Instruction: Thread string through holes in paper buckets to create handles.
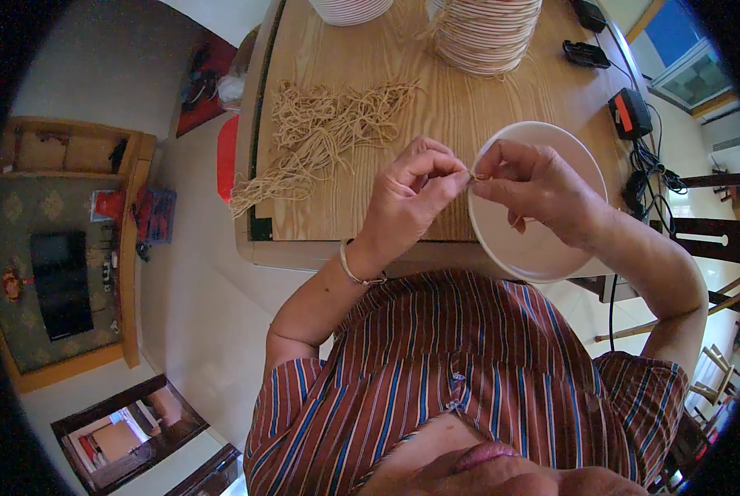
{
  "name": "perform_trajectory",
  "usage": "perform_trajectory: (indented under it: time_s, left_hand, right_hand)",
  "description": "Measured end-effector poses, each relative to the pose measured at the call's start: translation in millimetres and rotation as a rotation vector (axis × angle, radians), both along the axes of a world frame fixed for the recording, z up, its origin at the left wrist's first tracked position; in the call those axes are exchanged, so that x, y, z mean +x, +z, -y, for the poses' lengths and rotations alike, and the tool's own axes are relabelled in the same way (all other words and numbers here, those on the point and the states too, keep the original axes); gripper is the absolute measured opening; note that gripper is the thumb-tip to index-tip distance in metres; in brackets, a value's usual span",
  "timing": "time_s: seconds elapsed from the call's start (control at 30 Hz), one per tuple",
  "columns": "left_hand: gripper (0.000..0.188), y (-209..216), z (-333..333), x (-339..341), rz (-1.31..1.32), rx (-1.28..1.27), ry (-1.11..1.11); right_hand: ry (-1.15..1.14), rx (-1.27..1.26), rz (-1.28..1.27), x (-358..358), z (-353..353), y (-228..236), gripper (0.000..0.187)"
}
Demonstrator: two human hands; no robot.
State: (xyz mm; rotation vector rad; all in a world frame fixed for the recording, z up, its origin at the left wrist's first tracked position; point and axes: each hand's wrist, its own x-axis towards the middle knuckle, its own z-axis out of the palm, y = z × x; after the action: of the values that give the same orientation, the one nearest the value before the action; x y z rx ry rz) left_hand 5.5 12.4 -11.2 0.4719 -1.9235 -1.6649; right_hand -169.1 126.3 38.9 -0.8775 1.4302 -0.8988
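Observation:
Over the near edge of the table, my left hand (415,194) and my right hand (548,186) meet fingertip to fingertip. Both are closed in a pinch on a short bit of thin tan cord (474,177); most of it is hidden by the fingers. Beneath my right hand is a round white tub (544,256), its wide mouth facing up toward me. To the left of my hands lies a loose, tangled pile of tan cords (329,124), some trailing toward the table's left edge.
At the far side of the wooden table (436,107) stand a tall stack of nested tubs (490,37) and another white stack (351,8). An orange-and-black box (629,113) and black cables (655,178) lie along the right edge. A red stool (227,157) is left of the table.

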Motion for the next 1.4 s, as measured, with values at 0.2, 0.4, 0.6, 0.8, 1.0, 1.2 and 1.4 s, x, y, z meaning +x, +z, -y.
perform_trajectory:
  time_s: [0.2,0.4,0.6,0.8,1.0,1.2,1.4]
  left_hand:
    - [0.007,-3.8,0.4,-1.0,-0.07,0.039,-0.014]
    - [0.011,-4.9,4.3,-1.2,-0.045,-0.001,-0.056]
    - [0.011,-4.4,7.3,-1.5,-0.052,-0.018,-0.096]
    - [0.007,3.8,7.4,-4.0,-0.056,-0.266,-0.054]
    - [0.008,11.9,8.1,-4.1,-0.038,-0.384,-0.072]
    - [0.009,12.8,7.7,-4.9,-0.046,-0.406,-0.071]
    - [0.005,12.3,4.1,-2.9,0.026,-0.275,-0.042]
  right_hand:
    - [-0.023,-0.044,0.002,-1.4,1.1,1.6,0.015]
    - [-0.027,-0.102,-0.064,-1.5,1.2,1.2,0.016]
    - [-0.063,-0.009,0.042,-2.4,0.9,3.7,0.017]
    - [-0.092,-0.06,0.055,-1.8,1.0,-1.6,0.022]
    - [-0.079,-0.059,0.09,-0.5,0.4,3.2,0.023]
    - [-0.075,-0.053,0.08,-0.7,-0.3,5.6,0.023]
    - [-0.085,-0.061,0.192,-4.6,-1.9,1.3,0.023]
